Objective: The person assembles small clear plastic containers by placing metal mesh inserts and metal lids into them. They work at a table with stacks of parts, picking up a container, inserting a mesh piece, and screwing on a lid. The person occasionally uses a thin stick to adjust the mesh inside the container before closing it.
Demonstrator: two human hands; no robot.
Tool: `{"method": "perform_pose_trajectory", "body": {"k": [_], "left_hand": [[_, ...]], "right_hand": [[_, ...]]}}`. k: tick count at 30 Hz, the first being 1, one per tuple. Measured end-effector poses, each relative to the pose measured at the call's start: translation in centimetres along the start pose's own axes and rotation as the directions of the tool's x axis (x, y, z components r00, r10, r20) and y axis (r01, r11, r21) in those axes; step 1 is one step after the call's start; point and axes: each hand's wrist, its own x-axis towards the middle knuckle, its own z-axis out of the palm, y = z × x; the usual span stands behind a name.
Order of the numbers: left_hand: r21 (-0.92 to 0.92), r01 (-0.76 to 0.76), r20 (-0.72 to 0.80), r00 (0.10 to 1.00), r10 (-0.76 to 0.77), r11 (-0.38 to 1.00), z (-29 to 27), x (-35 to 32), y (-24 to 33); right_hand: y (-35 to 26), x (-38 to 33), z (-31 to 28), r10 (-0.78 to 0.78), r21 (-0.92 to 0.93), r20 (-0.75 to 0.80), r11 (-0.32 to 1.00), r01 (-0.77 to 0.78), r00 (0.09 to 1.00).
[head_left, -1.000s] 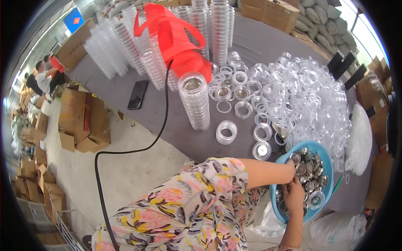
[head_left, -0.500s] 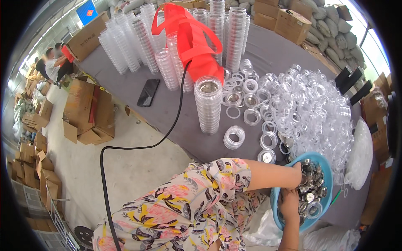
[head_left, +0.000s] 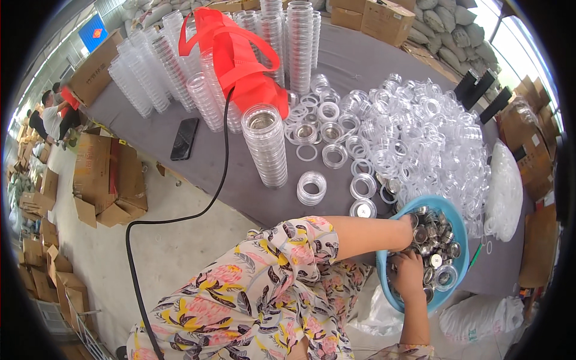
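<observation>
Blue basin rim [head_left: 465, 255] hems both hands [head_left: 409, 275] amid metal pieces [head_left: 436, 260]

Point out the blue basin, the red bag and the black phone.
blue basin [head_left: 464, 246]: head view, on its right-hand rim
red bag [head_left: 225, 54]: head view, on its body
black phone [head_left: 184, 139]: head view, middle of its upper face

L hand [head_left: 406, 234], R hand [head_left: 409, 275] in basin [head_left: 461, 228] w/ silver pcs [head_left: 436, 260], grips unclear.
</observation>
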Motion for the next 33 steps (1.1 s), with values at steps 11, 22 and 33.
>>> {"method": "perform_pose_trajectory", "body": {"k": [11,22,33], "left_hand": [[-0.039,-0.033,-0.278,0.960,0.021,0.999,-1.0,-0.9,0.4],[-0.857,-0.354,-0.459,0.197,-0.866,0.374,4.1,-16.7,0.9],[-0.848,0.330,-0.449,-0.034,-0.893,0.414,10.4,-22.5,-2.4]], "right_hand": [[0.0,-0.5,-0.4,-0.152,0.048,-0.054,0.987,0.155,0.987],[-1.8,-0.1,-1.8,-0.070,-0.011,-0.101,0.998,0.069,0.992],[-1.0,-0.4,-1.7,-0.035,0.082,-0.012,0.996,0.036,0.999]]}}
